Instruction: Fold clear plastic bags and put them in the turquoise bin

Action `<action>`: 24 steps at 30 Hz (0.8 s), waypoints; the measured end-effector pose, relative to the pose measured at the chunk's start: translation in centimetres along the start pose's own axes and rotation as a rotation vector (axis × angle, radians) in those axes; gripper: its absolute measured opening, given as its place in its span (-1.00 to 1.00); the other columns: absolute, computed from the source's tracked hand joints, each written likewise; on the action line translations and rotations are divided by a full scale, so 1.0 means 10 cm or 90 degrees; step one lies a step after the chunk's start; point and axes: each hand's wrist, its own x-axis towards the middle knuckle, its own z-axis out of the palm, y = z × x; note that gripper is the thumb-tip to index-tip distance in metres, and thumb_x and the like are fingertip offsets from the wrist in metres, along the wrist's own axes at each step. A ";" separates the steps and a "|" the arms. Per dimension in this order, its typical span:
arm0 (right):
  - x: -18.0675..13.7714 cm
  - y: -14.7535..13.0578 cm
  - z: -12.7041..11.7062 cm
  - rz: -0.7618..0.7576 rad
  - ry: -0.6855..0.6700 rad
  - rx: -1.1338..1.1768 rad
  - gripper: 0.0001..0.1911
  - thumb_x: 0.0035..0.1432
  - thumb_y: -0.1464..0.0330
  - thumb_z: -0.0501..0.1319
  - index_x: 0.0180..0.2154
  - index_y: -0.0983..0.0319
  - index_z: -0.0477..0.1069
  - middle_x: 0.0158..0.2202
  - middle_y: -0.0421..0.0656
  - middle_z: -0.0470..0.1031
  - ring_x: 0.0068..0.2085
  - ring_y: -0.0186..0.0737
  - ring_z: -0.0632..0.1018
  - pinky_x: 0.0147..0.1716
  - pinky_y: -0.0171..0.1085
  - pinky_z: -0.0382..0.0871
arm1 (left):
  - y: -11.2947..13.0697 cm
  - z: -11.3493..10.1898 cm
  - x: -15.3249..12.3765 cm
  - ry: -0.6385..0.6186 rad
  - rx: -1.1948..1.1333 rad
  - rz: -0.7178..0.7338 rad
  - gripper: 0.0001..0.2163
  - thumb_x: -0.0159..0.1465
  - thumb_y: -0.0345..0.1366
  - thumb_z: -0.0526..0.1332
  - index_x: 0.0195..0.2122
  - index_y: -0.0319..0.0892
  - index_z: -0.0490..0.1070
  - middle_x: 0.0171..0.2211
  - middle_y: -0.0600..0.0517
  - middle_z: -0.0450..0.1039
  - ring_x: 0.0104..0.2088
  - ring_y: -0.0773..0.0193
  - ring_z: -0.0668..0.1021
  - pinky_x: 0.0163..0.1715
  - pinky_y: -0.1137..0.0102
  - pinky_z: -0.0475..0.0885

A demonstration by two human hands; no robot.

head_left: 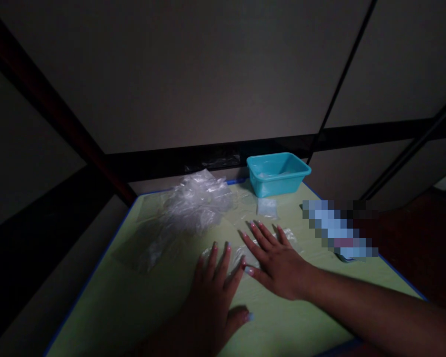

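My left hand [211, 292] lies flat on the pale green table [134, 307], fingers stretched out and together. My right hand [273, 258] lies flat just to its right, fingers spread, pressing on a small clear plastic bag [241, 254] that spreads under both hands. Neither hand grips anything. A second small clear bag [266, 208] lies farther back, apart from the hands.
A crumpled heap of clear plastic bags [193, 206] sits at the back left of the table. A turquoise plastic tub [278, 173] stands at the back edge. A blurred-out object [338, 230] lies at the right edge. The room is dim.
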 end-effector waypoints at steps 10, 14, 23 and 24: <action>0.07 0.07 -0.03 0.035 -0.016 -0.015 -0.29 0.27 -0.05 -0.19 0.33 0.05 -0.33 0.35 -0.03 -0.47 0.33 0.13 -0.33 0.11 0.40 -0.42 | 0.04 0.04 0.00 0.113 0.058 -0.098 -0.22 0.09 0.00 0.29 0.30 0.06 0.00 0.34 -0.28 -0.17 0.27 -0.45 -0.07 0.01 -0.39 -0.04; 0.06 0.04 -0.04 0.033 -0.009 -0.021 -0.31 0.28 -0.02 -0.19 0.33 0.06 -0.32 0.35 -0.04 -0.46 0.33 0.09 -0.32 0.14 0.36 -0.43 | -0.08 -0.05 0.05 0.121 0.049 0.058 -0.19 0.17 0.07 0.17 0.34 -0.13 -0.14 0.34 -0.23 -0.20 0.31 -0.24 -0.04 0.15 -0.27 -0.13; 0.05 0.01 -0.04 0.032 -0.019 -0.025 -0.34 0.31 0.07 -0.12 0.33 0.06 -0.31 0.35 -0.05 -0.44 0.34 0.11 -0.29 0.14 0.37 -0.38 | -0.16 0.01 0.05 0.041 -0.002 0.040 -0.34 0.27 0.00 0.09 0.33 -0.08 -0.08 0.35 -0.14 -0.16 0.32 -0.11 -0.06 0.21 -0.07 0.01; 0.05 0.02 -0.05 0.033 -0.019 -0.023 -0.34 0.30 0.07 -0.12 0.33 0.06 -0.31 0.35 -0.05 -0.44 0.33 0.12 -0.29 0.14 0.37 -0.38 | -0.15 0.00 0.04 0.042 -0.001 0.028 -0.34 0.26 0.00 0.10 0.33 -0.05 -0.08 0.35 -0.15 -0.16 0.32 -0.16 -0.07 0.19 -0.12 0.02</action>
